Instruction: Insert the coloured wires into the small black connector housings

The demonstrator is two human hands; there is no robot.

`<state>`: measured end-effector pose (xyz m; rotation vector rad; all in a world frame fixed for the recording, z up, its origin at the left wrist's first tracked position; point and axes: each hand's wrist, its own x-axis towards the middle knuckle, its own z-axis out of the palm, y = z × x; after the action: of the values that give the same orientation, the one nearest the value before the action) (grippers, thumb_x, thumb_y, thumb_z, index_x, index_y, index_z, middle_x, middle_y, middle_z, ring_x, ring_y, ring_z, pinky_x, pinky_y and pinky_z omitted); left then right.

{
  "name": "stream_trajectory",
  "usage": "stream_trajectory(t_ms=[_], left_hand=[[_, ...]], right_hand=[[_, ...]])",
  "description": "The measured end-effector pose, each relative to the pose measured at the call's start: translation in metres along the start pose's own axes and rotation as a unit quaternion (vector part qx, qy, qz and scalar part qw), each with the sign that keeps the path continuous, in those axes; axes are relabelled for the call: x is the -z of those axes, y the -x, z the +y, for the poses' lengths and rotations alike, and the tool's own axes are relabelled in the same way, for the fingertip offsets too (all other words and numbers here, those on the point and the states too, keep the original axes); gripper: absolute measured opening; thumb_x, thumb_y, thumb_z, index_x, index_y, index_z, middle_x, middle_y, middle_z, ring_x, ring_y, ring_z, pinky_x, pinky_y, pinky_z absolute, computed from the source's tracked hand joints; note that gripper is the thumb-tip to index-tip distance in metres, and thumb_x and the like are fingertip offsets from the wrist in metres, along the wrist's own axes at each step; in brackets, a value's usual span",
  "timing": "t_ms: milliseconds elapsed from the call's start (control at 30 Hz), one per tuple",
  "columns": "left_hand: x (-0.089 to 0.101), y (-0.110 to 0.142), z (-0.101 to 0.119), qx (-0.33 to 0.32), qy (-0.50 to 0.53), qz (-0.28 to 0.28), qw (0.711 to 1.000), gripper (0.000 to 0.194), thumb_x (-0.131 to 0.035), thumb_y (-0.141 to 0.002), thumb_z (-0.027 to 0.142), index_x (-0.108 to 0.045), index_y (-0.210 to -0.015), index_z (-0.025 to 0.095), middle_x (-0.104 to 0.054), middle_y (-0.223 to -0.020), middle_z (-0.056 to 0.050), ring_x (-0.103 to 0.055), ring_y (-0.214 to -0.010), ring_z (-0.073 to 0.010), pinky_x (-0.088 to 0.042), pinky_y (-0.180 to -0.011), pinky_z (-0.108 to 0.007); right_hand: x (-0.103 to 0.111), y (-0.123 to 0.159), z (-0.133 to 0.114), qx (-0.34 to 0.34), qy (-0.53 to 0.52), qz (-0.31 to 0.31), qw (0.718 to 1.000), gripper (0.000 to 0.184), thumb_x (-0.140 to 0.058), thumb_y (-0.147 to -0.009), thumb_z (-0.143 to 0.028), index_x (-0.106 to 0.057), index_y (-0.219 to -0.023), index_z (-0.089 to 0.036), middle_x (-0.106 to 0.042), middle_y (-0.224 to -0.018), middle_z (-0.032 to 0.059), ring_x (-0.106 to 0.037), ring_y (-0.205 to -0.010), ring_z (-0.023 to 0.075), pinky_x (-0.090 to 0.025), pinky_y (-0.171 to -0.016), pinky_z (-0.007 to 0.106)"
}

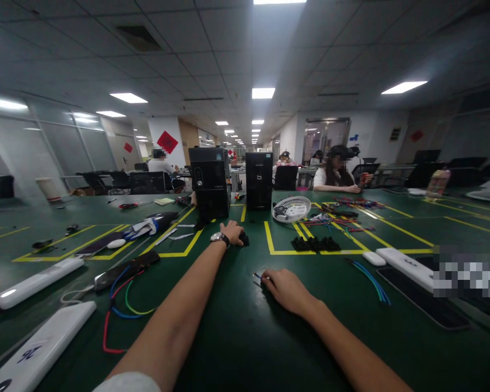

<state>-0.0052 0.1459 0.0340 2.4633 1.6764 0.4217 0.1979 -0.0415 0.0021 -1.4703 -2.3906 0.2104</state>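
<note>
My left hand (231, 233), with a wristwatch on the wrist, reaches forward over the green table. Its fingers curl down onto a small black part (244, 238); the fingertips are partly hidden. Nearer to me and to the right, my right hand (283, 286) rests low over the table, closed in a pinch. A thin blue wire with a bright metal tip (256, 276) sticks out from its thumb and fingers. To the right lies a row of small black parts (315, 244). Loose blue and green wires (371, 280) lie farther right.
Two black computer towers (258, 179) stand ahead, beside a white fan grille (292, 209). Red and blue wires (124, 305), a black pouch (126, 270) and white power banks (44, 348) lie left. A dark phone (422, 298) lies right. A co-worker (338, 171) sits across.
</note>
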Motion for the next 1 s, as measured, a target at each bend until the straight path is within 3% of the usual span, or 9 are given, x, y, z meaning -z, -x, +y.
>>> stream_trajectory(t_ms=[167,333,567,1000], left_hand=[[0.015,-0.007,-0.034,0.040,-0.056,-0.065,0.996,0.045,-0.081,-0.052,0.028,-0.067,-0.095,0.023,-0.061,-0.113,-0.010,-0.053,-0.109,-0.0322,-0.042,-0.090,-0.041],[0.024,0.003,-0.046,0.050,-0.091,-0.127,0.986,0.057,-0.076,-0.062,0.036,-0.058,-0.116,0.026,-0.065,-0.111,-0.005,-0.060,-0.102,-0.0228,-0.048,-0.083,-0.028],[0.030,0.010,-0.043,0.011,-0.120,-0.164,0.979,0.064,-0.076,-0.064,0.024,-0.052,-0.123,0.026,-0.062,-0.119,-0.003,-0.059,-0.107,-0.0205,-0.046,-0.085,-0.025],[0.030,0.012,-0.044,-0.032,-0.147,-0.170,0.974,0.068,-0.078,-0.060,0.020,-0.052,-0.123,0.026,-0.062,-0.117,-0.004,-0.059,-0.105,-0.0223,-0.048,-0.084,-0.027]], right_hand=[[0.005,0.001,-0.004,0.013,0.002,-0.027,1.000,0.029,-0.038,-0.094,-0.033,-0.063,-0.103,-0.022,-0.068,-0.089,0.0087,-0.063,-0.083,0.0204,-0.036,-0.067,0.026],[0.011,0.001,-0.006,0.011,0.005,-0.051,0.999,0.031,-0.035,-0.096,-0.035,-0.061,-0.104,-0.022,-0.067,-0.092,0.0073,-0.062,-0.086,0.0197,-0.036,-0.070,0.026],[0.010,0.001,-0.008,0.003,0.014,-0.057,0.998,0.030,-0.035,-0.095,-0.035,-0.061,-0.102,-0.022,-0.066,-0.092,0.0079,-0.061,-0.087,0.0204,-0.035,-0.071,0.027],[0.009,0.003,-0.008,0.008,0.018,-0.039,0.999,0.026,-0.038,-0.094,-0.033,-0.060,-0.103,-0.023,-0.066,-0.090,0.0064,-0.061,-0.084,0.0199,-0.036,-0.068,0.027]])
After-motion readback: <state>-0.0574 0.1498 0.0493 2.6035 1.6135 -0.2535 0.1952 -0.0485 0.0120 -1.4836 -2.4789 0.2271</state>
